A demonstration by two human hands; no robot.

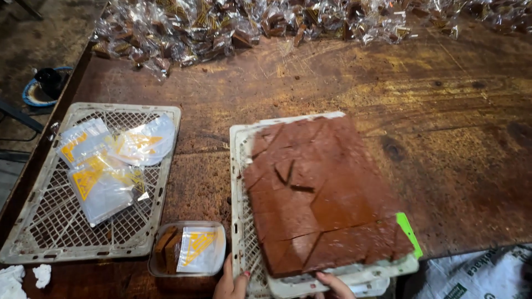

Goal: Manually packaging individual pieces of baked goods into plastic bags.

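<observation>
Brown cake slab (321,194), cut into large angular pieces, lies on a white perforated tray (239,166) at the near edge of the wooden table (443,111), and both hands are at that tray's near rim. The left hand (233,283) rests at the tray's near-left corner, fingers curled over the rim. The right hand (335,285) grips the near edge lower down, where a second white tray seems to sit stacked beneath. Only the fingers of each hand show, so how firm the hold is cannot be told. A green flat strip (409,232) pokes out at the slab's near-right corner.

Judging by how things lie, the work is well short of finished: the slab looks nearly whole, with only a few pieces loosened near its far-left part, and no piece is lifted from it.

Just left of the left hand sits a small clear tub (187,249) holding a couple of brown cake pieces and a clear bag with yellow print. Farther left, a second white lattice tray (33,232) carries a loose sheaf of empty clear bags (105,166) with yellow markings. Along the table's far edge runs a long heap of wrapped pieces (221,27) in crinkled clear film. A crumpled white rag (11,279) lies at the near-left corner, and a dark cup on a blue dish (47,83) stands on the floor beyond the table.
</observation>
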